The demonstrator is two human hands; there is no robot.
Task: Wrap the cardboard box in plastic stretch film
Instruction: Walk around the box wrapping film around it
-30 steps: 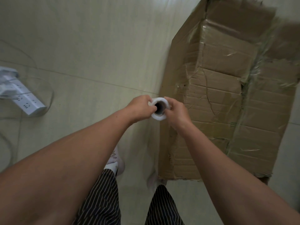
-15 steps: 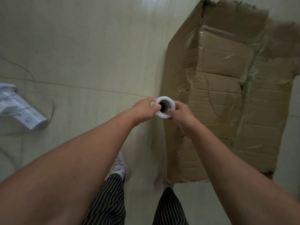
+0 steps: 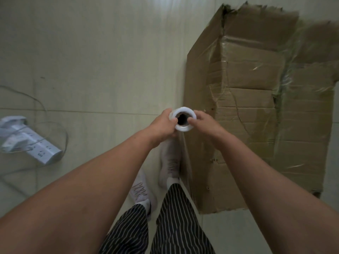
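While I hold the roll (image 3: 183, 111) upright in front of me, both my hands are closed around its top end. The left hand (image 3: 165, 123) grips it from 9 o'clock and the right hand (image 3: 202, 121) grips it from 3 o'clock, each with a thumb at the edge of the dark core. The box (image 3: 253, 114) stands on the floor (image 3: 110, 52) at 3 o'clock from the roll, very near to it, and some shiny film already lies over its side. A sheet of film (image 3: 186, 156) runs from the roll down toward 6 o'clock, along the near edge of the box and just beside my shoe (image 3: 170, 162). I think this is the first danger: if I step on the sheet, it can tear or pull the roll out of my fingers. I hold only the top end, so a sudden pull may also tilt the roll and make the film bunch into a rope. The torn flaps (image 3: 238, 11) at 12 o'clock look sharp enough to cut the film if I pull it hard over them. If I pull too softly, the layer will hang loose. The box looks worn and perhaps light, so a strong pull could drag it. At 9 o'clock a power strip (image 3: 33, 143) and its cables (image 3: 65, 138) lie on the floor, and I could trip on them when I walk around.
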